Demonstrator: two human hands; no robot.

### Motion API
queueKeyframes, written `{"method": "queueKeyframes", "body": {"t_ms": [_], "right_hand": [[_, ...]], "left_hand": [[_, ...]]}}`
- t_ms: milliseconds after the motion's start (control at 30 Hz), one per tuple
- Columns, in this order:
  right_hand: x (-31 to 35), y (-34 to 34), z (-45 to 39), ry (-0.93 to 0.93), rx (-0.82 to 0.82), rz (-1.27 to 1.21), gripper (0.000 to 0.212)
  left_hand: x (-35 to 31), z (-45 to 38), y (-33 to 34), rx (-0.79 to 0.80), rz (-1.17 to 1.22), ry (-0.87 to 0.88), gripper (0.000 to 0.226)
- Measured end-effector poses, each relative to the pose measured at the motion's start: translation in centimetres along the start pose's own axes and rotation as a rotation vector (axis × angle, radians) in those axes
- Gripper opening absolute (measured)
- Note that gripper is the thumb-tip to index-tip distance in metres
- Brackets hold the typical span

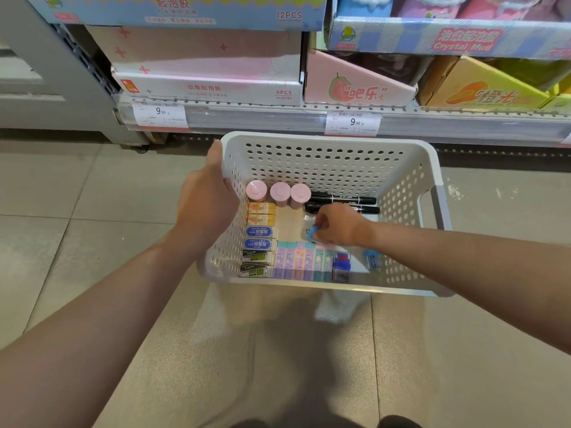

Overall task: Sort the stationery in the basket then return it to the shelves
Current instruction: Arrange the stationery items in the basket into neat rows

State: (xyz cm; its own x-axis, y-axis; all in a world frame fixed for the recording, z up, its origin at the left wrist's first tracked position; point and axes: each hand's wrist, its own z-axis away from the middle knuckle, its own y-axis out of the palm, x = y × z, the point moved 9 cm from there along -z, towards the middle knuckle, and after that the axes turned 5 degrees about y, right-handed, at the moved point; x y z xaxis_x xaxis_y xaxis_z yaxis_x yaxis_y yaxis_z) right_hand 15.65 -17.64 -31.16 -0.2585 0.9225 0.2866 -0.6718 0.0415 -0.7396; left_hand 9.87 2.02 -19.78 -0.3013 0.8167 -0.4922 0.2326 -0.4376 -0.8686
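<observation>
Floor-set basket (327, 140) between both hands.

Colours in the basket and on the shelf

The basket (327, 159) is white with round holes; inside are three pink round lids (279, 190), two black markers (343, 199), blue-labelled erasers (260, 232) and pastel boxes (304, 261). The floor (92, 193) is beige tile.
</observation>
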Motion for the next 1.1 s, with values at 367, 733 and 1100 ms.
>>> {"method": "queueKeyframes", "body": {"t_ms": [367, 733, 1100], "right_hand": [[-3.7, 1.6, 1.6, 0.128, 0.173, 0.316, 0.026], [-4.4, 3.6, 0.9, 0.227, 0.246, 0.139, 0.041], [-5.4, 4.1, 1.6, 0.23, 0.538, 0.232, 0.039]], "left_hand": [[0.1, -0.1, 0.2, -0.011, -0.01, 0.003, 0.058], [-0.2, 0.1, 0.0, -0.014, -0.008, 0.018, 0.055], [-0.1, 0.0, 0.0, -0.01, -0.018, 0.005, 0.059]]}}
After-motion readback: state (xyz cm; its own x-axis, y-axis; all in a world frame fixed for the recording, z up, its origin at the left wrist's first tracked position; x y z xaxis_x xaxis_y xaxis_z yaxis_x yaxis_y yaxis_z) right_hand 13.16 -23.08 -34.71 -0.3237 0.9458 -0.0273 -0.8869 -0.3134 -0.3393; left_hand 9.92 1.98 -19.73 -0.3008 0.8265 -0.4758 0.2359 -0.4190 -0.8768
